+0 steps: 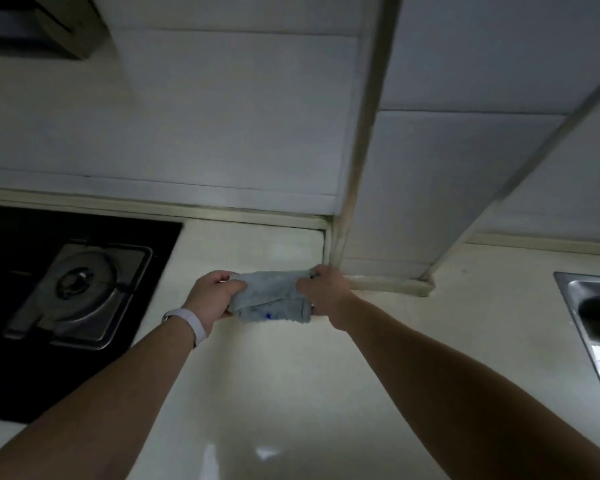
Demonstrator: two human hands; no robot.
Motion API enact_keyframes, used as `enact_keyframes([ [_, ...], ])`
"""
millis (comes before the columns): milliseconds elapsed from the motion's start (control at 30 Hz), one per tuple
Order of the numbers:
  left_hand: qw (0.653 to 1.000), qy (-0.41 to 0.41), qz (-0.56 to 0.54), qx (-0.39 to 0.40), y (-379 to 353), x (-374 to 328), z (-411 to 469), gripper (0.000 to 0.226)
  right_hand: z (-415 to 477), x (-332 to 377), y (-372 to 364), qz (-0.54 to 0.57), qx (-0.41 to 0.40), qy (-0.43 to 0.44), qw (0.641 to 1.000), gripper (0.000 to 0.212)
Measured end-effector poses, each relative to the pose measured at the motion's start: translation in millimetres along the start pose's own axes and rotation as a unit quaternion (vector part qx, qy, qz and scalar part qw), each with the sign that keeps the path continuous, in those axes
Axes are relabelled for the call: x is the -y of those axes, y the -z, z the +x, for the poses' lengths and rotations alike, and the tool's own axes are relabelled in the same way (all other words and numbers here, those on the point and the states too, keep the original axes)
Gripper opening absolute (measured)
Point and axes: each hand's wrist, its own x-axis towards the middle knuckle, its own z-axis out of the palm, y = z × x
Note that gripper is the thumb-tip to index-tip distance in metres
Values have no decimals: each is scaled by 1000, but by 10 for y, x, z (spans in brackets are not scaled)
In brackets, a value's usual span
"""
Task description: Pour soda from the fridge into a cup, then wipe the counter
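Note:
A pale blue-grey cloth (271, 296) with a small blue mark is stretched between both hands over the cream counter (284, 393), near the back wall. My left hand (212, 296), with a white band on its wrist, grips the cloth's left end. My right hand (323, 289) grips its right end, close to the tiled corner post. The cloth looks folded and bunched. No soda or cup is in view.
A black gas hob (73, 289) with a metal burner lies to the left. A steel sink (593, 327) is set in at the right edge. White tiled wall (222, 116) rises behind, with a range hood (39, 22) at the top left.

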Motion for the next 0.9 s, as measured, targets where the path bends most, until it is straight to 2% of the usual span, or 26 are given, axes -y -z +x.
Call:
enact_keyframes([
  [233,999,-26,35,-7,192,-167,567,18,367,244,-339,54,-98,-28,993,35],
  [267,999,-31,45,-4,185,-201,630,17,404,289,-356,-8,-89,-29,996,37],
  [300,998,-36,58,0,177,-239,689,18,444,314,-361,-26,-96,-11,995,38],
  [333,996,-40,74,4,166,-273,759,19,509,355,-343,10,-113,-18,993,37],
  [367,995,-43,92,8,149,-306,834,21,568,400,-329,-41,-116,-2,992,36],
  [467,987,-52,150,1,86,-403,1063,23,825,463,-296,-99,-111,-36,988,26],
  [633,976,-65,206,-8,-76,-460,1422,18,1190,483,-285,-148,-111,-4,983,28],
  [900,937,-117,328,-12,-175,-283,1677,37,1444,313,-287,-209,-111,3,971,34],
])
